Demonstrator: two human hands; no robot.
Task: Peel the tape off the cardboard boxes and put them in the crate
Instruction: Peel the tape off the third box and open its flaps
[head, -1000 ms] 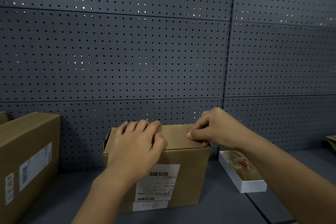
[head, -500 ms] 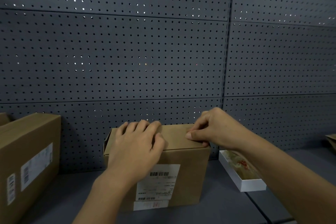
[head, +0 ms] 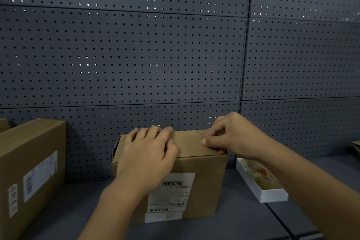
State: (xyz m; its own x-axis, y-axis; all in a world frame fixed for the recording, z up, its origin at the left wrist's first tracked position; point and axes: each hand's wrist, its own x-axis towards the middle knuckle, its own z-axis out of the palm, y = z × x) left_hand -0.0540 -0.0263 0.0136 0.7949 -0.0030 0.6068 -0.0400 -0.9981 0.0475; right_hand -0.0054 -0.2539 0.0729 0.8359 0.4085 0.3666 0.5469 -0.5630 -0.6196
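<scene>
A small cardboard box (head: 206, 181) with white barcode labels stands on the dark shelf in front of me. My left hand (head: 148, 154) lies over the box's top left part, fingers bent over the top edge, holding it down. My right hand (head: 231, 136) sits at the top right corner, with thumb and fingers curled together on the tape (head: 196, 143) running across the top. The tape is hard to tell from the cardboard. No crate is in view.
A larger cardboard box (head: 33, 169) with labels stands at the left. A shallow white tray (head: 272, 196) holding crumpled clear material lies at the right. A dark pegboard wall (head: 155, 54) rises close behind. A scrap of cardboard (head: 356, 145) shows at the far right edge.
My right hand has shifted slightly, its thumb now further toward the box's right corner. The left hand and box stay as they were.
</scene>
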